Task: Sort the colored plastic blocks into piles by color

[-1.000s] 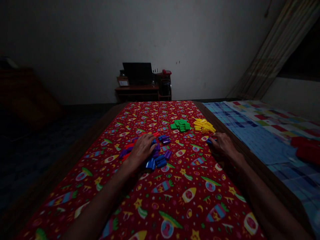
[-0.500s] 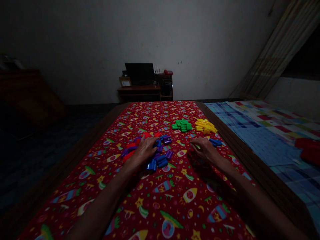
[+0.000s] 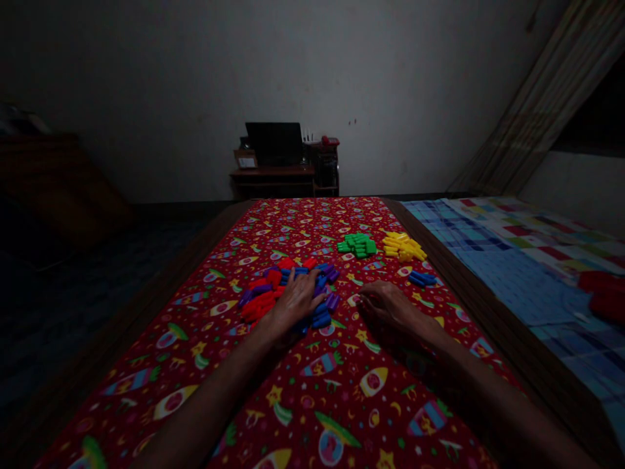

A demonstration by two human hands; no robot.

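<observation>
My left hand lies palm down on a mixed heap of red, blue and purple plastic pieces, fingers spread over it. My right hand rests on the red patterned cloth just right of that heap, fingers loosely curled toward it; nothing shows in them. A small group of blue pieces lies apart, farther right. A green pile and a yellow pile sit farther back.
The cloth covers a long wooden-edged table. A checked blue mattress with a red object lies on the right. A small desk with a dark screen stands at the far wall. The room is dim.
My right hand has left the few blue pieces at the right and moved left toward the mixed heap. My left hand has shifted slightly right over the heap.
</observation>
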